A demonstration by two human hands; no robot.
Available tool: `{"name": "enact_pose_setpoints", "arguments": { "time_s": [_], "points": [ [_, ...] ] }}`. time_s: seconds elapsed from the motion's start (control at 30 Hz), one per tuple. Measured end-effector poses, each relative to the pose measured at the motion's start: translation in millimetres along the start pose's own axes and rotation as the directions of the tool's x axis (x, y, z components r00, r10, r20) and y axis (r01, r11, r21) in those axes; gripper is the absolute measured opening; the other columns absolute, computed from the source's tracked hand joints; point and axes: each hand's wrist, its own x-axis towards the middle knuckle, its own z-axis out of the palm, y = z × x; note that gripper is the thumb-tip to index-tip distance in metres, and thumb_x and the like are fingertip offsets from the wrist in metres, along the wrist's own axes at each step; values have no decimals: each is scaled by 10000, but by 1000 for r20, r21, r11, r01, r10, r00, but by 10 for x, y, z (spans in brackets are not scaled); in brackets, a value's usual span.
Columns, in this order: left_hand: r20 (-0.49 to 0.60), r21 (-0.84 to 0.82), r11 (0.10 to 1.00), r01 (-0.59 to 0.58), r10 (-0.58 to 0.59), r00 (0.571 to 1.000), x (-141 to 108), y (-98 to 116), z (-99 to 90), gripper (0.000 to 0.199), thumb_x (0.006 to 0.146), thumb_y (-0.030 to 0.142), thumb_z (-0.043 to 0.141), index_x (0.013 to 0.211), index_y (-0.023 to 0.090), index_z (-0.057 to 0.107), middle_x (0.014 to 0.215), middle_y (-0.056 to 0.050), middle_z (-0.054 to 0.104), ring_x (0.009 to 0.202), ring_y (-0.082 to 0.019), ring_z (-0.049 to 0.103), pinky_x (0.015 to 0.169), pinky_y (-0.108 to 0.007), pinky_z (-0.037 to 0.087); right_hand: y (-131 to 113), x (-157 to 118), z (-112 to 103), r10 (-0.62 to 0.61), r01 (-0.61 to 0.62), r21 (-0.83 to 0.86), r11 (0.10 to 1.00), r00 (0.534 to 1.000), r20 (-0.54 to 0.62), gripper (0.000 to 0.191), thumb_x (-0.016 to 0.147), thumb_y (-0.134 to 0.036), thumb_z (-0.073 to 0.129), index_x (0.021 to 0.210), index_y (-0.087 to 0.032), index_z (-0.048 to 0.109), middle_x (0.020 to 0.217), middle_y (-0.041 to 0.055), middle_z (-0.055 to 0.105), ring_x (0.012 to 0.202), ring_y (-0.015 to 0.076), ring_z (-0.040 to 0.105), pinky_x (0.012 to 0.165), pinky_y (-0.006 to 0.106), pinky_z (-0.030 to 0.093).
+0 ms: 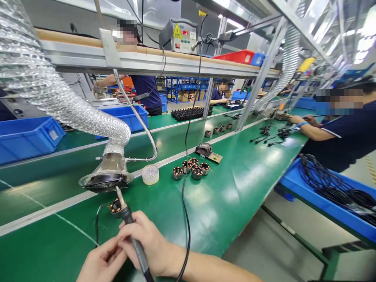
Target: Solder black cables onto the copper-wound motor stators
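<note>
Right hand [148,241] grips soldering iron [133,235]; left hand [102,260] pinched, contents unclear; black cable [187,219] crosses before copper coils [197,172].

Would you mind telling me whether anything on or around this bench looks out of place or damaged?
Nothing looks clearly spilled or damaged. The one untidy thing is the black cord: it hangs down past the shelf, in front of the copper-wound rings, and crosses the right forearm, where it might catch.

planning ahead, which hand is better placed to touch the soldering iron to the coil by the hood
Likely the right hand: it grips the soldering iron, whose tip is close to the coil. The left hand does not hold it.
</note>
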Motion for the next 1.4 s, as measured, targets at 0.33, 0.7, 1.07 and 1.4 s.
{"name": "enact_pose_setpoints", "arguments": {
  "time_s": [0.33, 0.7, 1.07, 1.4],
  "points": [
    [-38, -92, 994, 57, -60, 997, -70, 392, -56, 318, 891, 466, 569, 836, 159, 630, 598, 27, 529, 491, -95, 437, 485, -199, 373, 2, 92, -75, 164, -146, 241, 959, 985, -56, 190, 886, -89, 522, 1016, -227, 539, 995, 27, 493, 831, 125, 560, 756, 253, 492],
    [-296, -213, 977, 11, -76, 952, 83, 328, -55, 248, 823, 376, 664, 803, 131, 693, 679, 3, 567, 543, -76, 359, 485, -206, 245, 75, 126, -8, 212, -200, 144, 969, 974, -80, 243, 926, -132, 504, 1134, -243, 565, 1002, 30, 533, 813, 121, 598, 771, 249, 517],
    [-294, -281, 958, 49, -134, 946, 197, 220, -64, 266, 799, 390, 674, 776, 125, 665, 578, 52, 446, 486, -56, 262, 460, -217, 166, 56, 87, -263, 140, -153, -41, 987, 963, -229, 251, 956, -234, 439, 976, -188, 685, 690, 13, 690, 619, 137, 666, 642, 259, 547],
    [-273, -298, 952, 72, -157, 949, 211, 201, -83, 318, 789, 451, 675, 778, 134, 649, 557, 65, 407, 482, -61, 239, 453, -216, 152, 43, 87, -216, 26, -47, -110, 993, 983, -182, 225, 940, -201, 445, 930, -206, 669, 632, -26, 692, 572, 128, 675, 625, 257, 535]
  ]
}}
